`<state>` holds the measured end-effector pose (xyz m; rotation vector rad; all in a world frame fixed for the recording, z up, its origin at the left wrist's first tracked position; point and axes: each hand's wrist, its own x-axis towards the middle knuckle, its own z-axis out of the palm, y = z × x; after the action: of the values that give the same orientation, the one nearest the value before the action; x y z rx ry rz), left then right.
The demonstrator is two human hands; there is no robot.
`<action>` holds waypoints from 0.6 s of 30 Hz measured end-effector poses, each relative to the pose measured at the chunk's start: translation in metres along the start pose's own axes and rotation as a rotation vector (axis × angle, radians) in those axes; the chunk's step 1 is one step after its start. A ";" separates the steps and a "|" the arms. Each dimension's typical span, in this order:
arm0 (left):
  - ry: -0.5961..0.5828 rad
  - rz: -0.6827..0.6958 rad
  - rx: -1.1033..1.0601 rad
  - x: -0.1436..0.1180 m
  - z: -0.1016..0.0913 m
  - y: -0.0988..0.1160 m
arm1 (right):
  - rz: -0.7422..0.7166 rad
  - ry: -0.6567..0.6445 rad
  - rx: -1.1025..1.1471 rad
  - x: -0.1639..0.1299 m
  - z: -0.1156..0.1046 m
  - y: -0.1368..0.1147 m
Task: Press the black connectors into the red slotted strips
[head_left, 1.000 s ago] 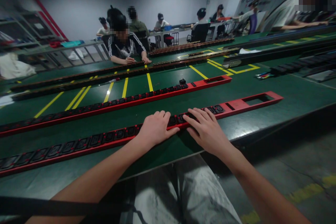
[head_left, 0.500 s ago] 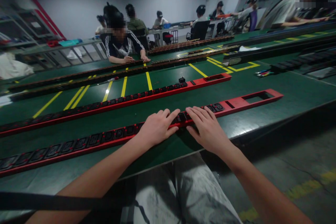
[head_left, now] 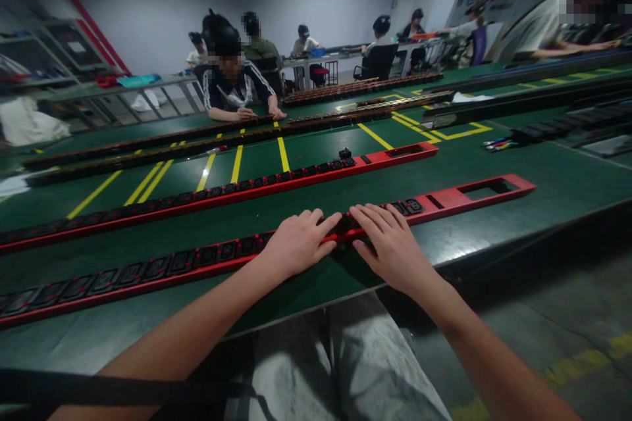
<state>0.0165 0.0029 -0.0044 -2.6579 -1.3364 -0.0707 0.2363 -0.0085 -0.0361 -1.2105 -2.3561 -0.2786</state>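
A long red power strip housing (head_left: pixel 447 202) with a row of black sockets (head_left: pixel 182 261) lies along the near side of the green table. My left hand (head_left: pixel 299 243) spans its middle, fingers over the top and thumb against the near side. Just to the right, my right hand (head_left: pixel 388 237) grips the same strip, its fingers laid across the sockets and its thumb low at the near edge. Between the hands, a short stretch of strip shows dark. Part of the socket row is hidden under my fingers.
A second red power strip housing (head_left: pixel 296 181) lies parallel behind, with a small black socket piece (head_left: pixel 345 153) beside it. Farther back are long dark strips (head_left: pixel 148 145) and a co-worker (head_left: pixel 239 89) leaning over them. Coloured wire ends (head_left: pixel 500 144) lie at right.
The view has shifted slightly. My hands stay at the same part of the strip, with only small finger movement.
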 end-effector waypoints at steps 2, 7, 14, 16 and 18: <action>0.005 -0.003 0.006 0.000 0.000 0.000 | -0.009 0.003 -0.002 0.000 -0.001 0.000; 0.001 -0.004 0.010 -0.001 0.000 0.001 | -0.003 0.002 0.009 0.000 -0.001 0.000; 0.000 -0.015 0.002 0.000 -0.001 0.001 | -0.018 -0.004 -0.004 0.000 0.000 0.001; -0.004 -0.015 -0.002 0.000 -0.001 0.001 | -0.012 -0.003 0.000 0.000 0.000 0.001; -0.010 -0.012 -0.004 0.000 -0.001 0.001 | -0.012 -0.003 0.005 0.000 0.000 0.000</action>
<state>0.0170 0.0022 -0.0036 -2.6574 -1.3566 -0.0613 0.2365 -0.0083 -0.0362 -1.1959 -2.3654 -0.2748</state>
